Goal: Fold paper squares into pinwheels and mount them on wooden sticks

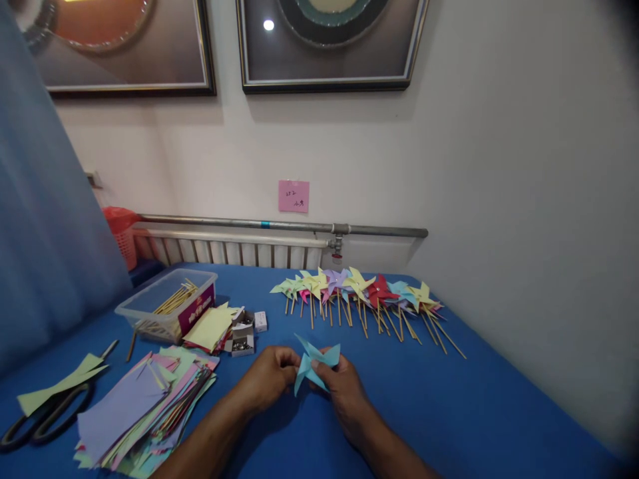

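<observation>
A light blue paper pinwheel, its blades folded in, is held over the bed-like blue surface. My right hand grips it, with the thumb pressed on the front near the centre and the fingers behind. My left hand is closed in a pinch at the pinwheel's left edge; what its fingertips hold is hidden. No stick shows on this pinwheel. Beyond my left hand, small open boxes of metal pins stand beside a stack of pale yellow paper.
Finished pinwheels on sticks lie in a row at the back right. At left are a clear plastic box of wooden sticks, a pile of coloured paper and black-handled scissors under yellow paper. A metal rail runs along the wall.
</observation>
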`<act>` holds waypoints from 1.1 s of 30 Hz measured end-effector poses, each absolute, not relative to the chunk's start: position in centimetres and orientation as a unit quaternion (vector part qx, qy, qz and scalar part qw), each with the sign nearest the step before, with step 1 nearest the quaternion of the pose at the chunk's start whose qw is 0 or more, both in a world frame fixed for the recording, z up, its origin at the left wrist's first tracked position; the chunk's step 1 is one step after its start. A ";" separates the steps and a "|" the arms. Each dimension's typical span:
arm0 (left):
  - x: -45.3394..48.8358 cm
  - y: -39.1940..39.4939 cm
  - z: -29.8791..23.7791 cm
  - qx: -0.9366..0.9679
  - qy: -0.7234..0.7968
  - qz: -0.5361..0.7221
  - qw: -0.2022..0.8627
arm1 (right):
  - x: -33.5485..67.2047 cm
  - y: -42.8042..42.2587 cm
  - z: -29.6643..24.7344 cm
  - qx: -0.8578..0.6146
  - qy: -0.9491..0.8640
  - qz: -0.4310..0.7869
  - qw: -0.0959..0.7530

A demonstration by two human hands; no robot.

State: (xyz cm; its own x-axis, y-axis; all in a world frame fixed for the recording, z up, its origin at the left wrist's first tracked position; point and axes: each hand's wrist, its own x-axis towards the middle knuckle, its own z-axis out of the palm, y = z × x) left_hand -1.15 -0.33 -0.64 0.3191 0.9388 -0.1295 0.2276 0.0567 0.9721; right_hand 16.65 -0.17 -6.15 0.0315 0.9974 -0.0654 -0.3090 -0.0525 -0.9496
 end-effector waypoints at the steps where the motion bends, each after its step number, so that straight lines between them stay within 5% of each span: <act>1: -1.2 -0.3 -0.7 0.603 0.483 0.330 0.542 | 16.7 -0.1 -6.2 -0.442 -0.390 0.575 0.567; 33: -1.1 -0.4 -0.5 0.614 0.484 0.337 0.524 | 16.6 -0.2 -6.2 -0.441 -0.407 0.564 0.568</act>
